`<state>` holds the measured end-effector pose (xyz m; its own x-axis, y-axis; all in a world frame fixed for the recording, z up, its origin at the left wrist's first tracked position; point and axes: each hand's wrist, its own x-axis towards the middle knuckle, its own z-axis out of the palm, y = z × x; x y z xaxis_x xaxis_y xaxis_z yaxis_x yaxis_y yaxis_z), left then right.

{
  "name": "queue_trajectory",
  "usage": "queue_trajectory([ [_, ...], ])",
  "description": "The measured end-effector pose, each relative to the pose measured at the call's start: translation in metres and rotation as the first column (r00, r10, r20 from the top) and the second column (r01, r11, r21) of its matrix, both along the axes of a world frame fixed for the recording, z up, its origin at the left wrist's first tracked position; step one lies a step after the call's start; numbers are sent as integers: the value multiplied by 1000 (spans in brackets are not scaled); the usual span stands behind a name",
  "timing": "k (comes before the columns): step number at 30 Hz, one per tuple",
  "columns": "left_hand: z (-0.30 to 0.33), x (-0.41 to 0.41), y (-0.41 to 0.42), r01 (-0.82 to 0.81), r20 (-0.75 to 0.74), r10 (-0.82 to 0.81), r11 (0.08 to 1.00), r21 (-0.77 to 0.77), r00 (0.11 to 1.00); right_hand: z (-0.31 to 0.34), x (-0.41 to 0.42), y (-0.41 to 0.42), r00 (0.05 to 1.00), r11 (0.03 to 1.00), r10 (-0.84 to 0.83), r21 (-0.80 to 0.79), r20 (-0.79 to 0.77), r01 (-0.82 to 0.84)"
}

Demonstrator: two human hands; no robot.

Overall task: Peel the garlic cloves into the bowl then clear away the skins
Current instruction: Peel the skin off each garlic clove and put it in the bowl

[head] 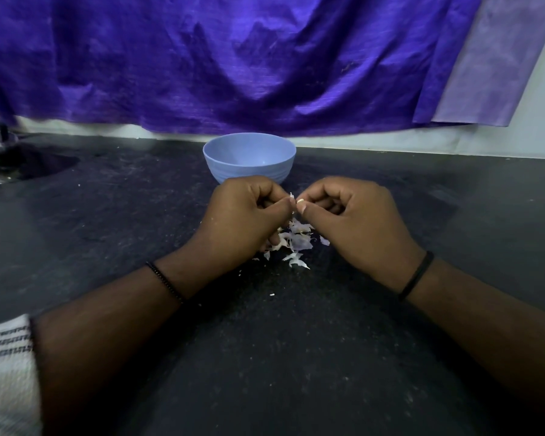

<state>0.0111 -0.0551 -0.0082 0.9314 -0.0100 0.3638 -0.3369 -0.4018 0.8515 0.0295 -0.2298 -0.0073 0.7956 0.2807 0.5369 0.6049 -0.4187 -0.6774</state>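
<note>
Papery white skin sticks up from the gap between the two thumbs; the garlic clove itself shows only as a pale tip there, the rest hidden by fingers, so its long axis cannot be read. Left hand and right hand are both curled and meet tip to tip, each pinching the clove or its skin; which hand bears the clove and which only pulls skin I cannot tell. Both are equally near it. Directly below the pinch, on the dark counter, lies a heap of shed skins. Blue bowl stands just beyond the knuckles, toward the counter's far edge, in line with the clove; no cloves show in the part of its inside that is visible. Judgement: peeling in progress, and the drop would go straight ahead, away from the body.
</note>
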Motion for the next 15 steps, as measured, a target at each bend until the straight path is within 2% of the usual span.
queue_trajectory([
  [5,1,0,2,-73,68,66,991,112,996,-1,2,-1,1000,1000,-18,-3,-12,18],
  [15,3,0,3,-131,119,113,980,150,986,0,4,-2,997,992,49,-111,-65,-56],
])
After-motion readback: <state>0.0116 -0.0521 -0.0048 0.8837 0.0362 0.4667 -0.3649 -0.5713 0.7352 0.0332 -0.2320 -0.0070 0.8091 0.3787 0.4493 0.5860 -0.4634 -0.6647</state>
